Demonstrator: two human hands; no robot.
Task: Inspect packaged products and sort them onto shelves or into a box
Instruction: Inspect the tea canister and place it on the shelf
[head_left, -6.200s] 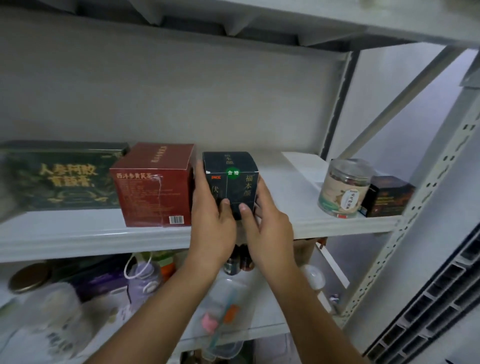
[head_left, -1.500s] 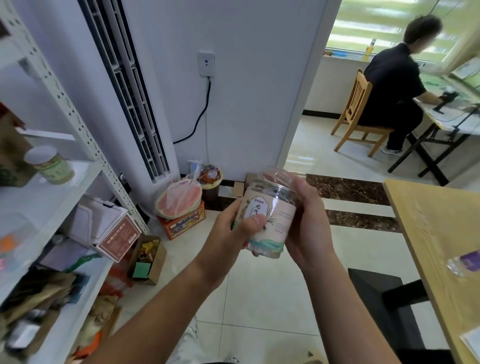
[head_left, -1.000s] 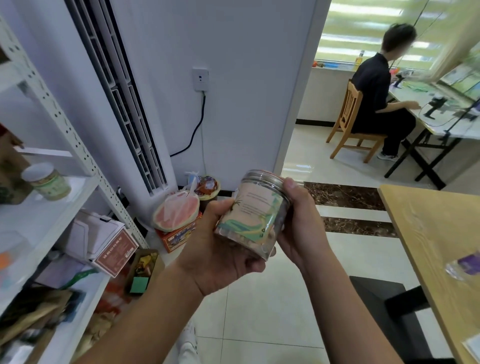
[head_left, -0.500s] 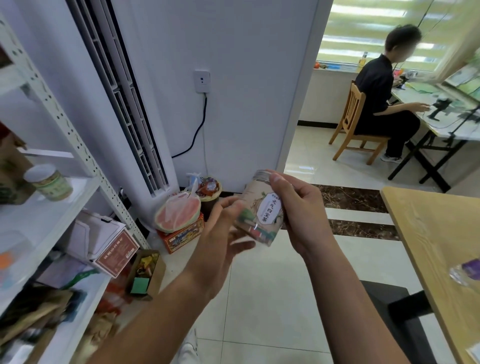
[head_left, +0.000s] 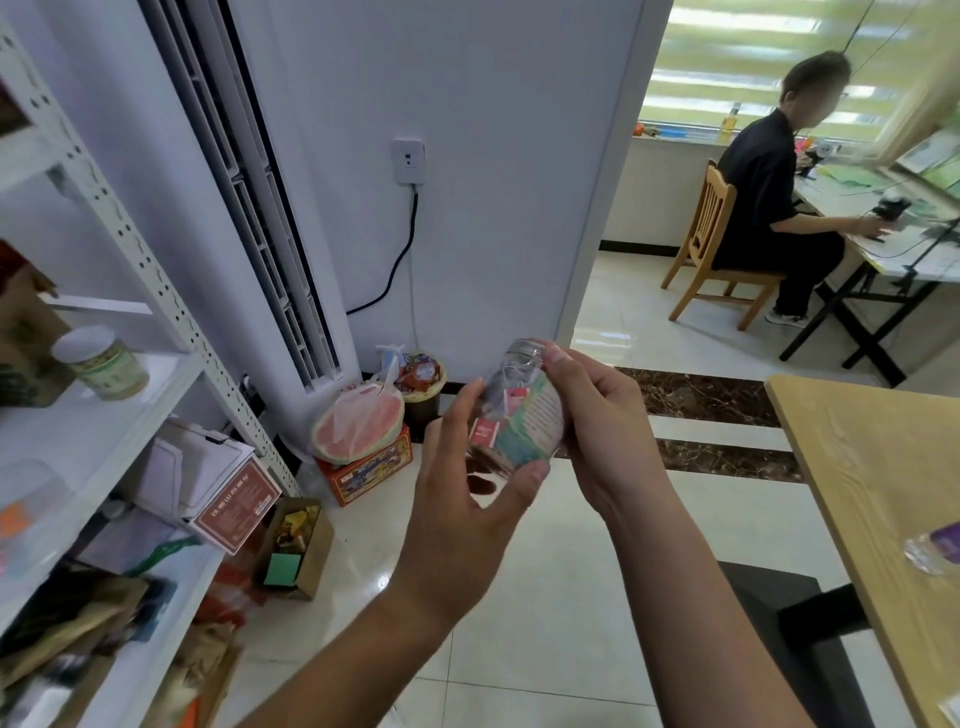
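— Turned since the earlier frame, the jar (head_left: 524, 415) shows another label side.
— And where is it?
— Tilted in mid-air above the floor, with the left hand (head_left: 467, 509) and right hand (head_left: 602, 415) both curled round it.

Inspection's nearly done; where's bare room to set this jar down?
The shelf is bare between the cup and its front edge. The table is bare along its left side. Crowded: below the shelf, around the white box.

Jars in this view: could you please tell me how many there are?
2. The clear jar is held between the left hand and right hand; the white-lidded jar sits on the white shelf at left. More may be hidden among lower-shelf clutter.
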